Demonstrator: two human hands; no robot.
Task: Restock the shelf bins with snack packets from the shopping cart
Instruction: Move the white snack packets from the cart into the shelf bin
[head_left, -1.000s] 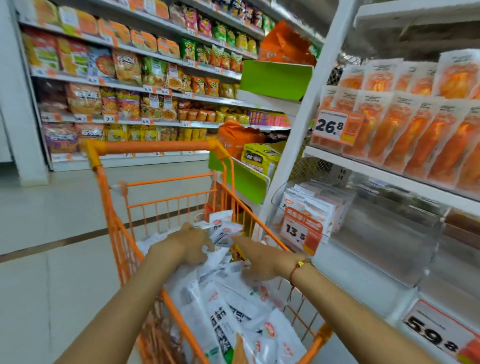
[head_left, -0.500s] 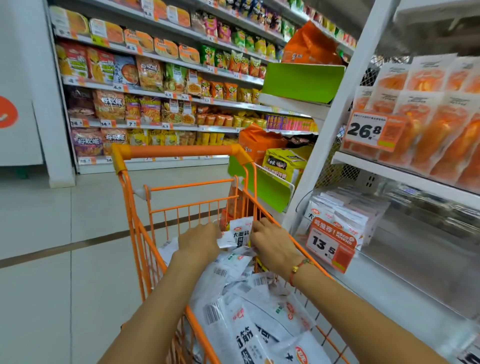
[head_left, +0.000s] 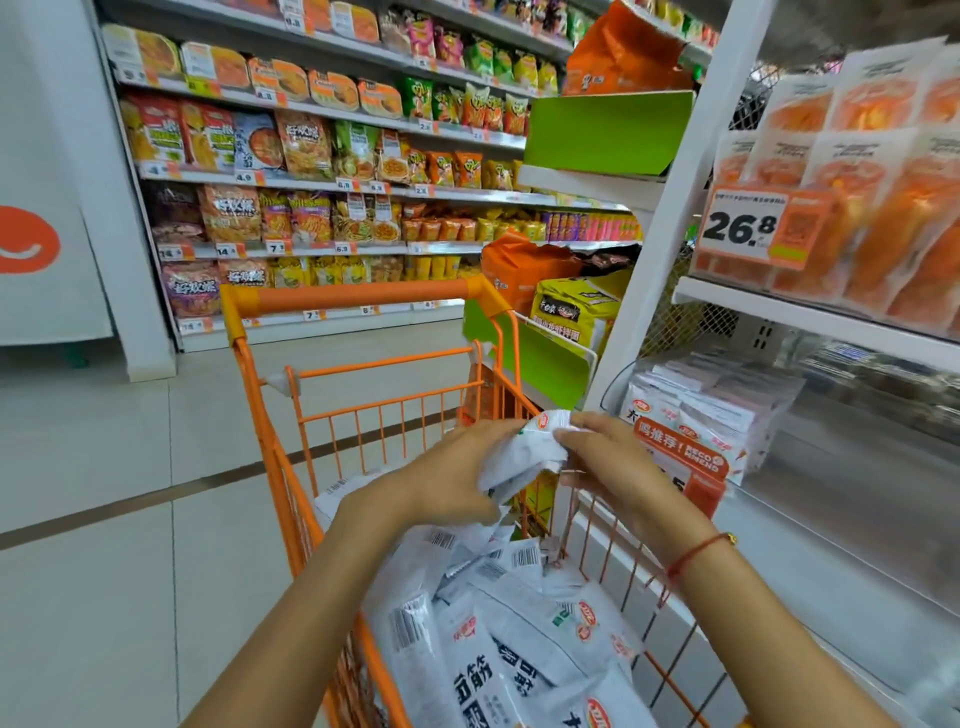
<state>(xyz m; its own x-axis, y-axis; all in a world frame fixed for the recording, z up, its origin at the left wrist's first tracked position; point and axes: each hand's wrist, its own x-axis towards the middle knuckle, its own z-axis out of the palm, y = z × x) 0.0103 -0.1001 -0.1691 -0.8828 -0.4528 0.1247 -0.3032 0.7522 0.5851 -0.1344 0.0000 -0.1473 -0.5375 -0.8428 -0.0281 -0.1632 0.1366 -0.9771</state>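
Both hands pinched white packet bunch (head_left: 524, 457) above cart (head_left: 363, 299): left hand (head_left: 447, 473) curled round its left side, right hand (head_left: 608, 457) gripping top edge. Shelf bin (head_left: 613, 379), part-filled with matching packets, lay at 2 o'clock from grip; right hand nearer. Bunch's long axis ran 1-to-7 o'clock. More packets heaped in cart at 6. Aisle floor open at 9.

left hand (head_left: 441, 470) + right hand (head_left: 613, 467): gripping white packets (head_left: 524, 452) | above orange cart (head_left: 270, 415)

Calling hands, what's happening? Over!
Left hand and right hand hold white packets above cart. Bin just right. Nothing blocking.
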